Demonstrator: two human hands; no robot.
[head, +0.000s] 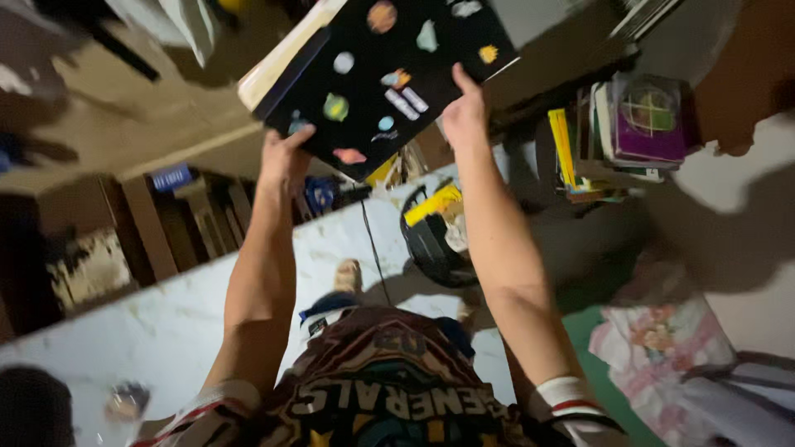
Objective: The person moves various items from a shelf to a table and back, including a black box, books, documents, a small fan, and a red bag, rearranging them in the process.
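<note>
A large black book (389, 79) with small coloured planet pictures on its cover and cream page edges along its left side is held up in front of me. My left hand (283, 157) grips its lower left corner, thumb on the cover. My right hand (464, 116) holds its lower right edge, thumb pointing up across the cover. Both arms reach forward from my patterned jersey (381, 389).
A stack of books topped by a purple one (646, 116) stands at the right. Below the black book sits a black bin (431, 244) holding yellow items. Pink floral cloth (662, 339) lies lower right; dark wooden shelving (190, 215) is at the left, on a pale marbled floor (166, 323).
</note>
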